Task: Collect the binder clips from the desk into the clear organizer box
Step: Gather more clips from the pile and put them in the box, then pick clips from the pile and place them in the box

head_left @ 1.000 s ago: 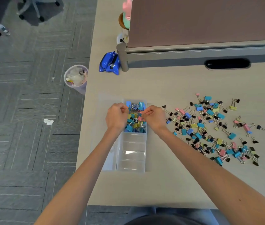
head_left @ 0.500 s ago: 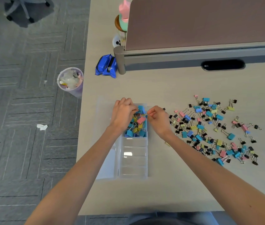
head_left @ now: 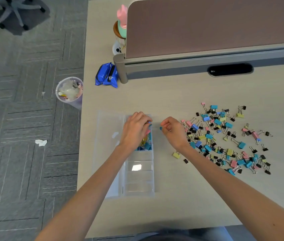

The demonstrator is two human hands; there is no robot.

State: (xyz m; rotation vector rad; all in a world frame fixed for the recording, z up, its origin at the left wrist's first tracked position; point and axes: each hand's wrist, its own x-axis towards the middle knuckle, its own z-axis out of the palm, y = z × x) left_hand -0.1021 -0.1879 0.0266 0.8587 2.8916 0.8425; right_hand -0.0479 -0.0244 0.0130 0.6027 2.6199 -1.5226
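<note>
Directions: clock face centred on the box, 12 pointing away from the person.
Desk [head_left: 172, 94]: pale wood top, seen from above.
Clear organizer box [head_left: 140, 176]: one, lying lengthwise from 12 to 6, its clear lid [head_left: 110, 122] folded open flat at 9 o'clock.
Compartments: the far one, at 12 o'clock, holds a heap of boxed clips [head_left: 145, 146], blue and yellow ones showing, most hidden by a hand. About four nearer compartments show only clear plastic.
Left hand [head_left: 134, 131]: over the far compartment, fingers curled down among the clips. Whether it grips any cannot be told.
Right hand [head_left: 174, 133]: just beside the box at 2 o'clock, fingers drawn in narrow, pinching one blue clip [head_left: 161, 128] at the fingertips.
Loose binder clips [head_left: 224, 136]: one wide scatter on the desk at 3 o'clock, dozens, too many to count. Four colours: blue, pink, yellow, black.
Strays: two, a yellow clip [head_left: 176, 155] and a black clip [head_left: 185, 161], beside the right forearm, apart from the scatter.
Desk edge at 11 o'clock: one blue packet [head_left: 106, 76].
Floor at 10 o'clock: one waste bin [head_left: 69, 92] with rubbish inside, and one paper scrap [head_left: 41, 142].
</note>
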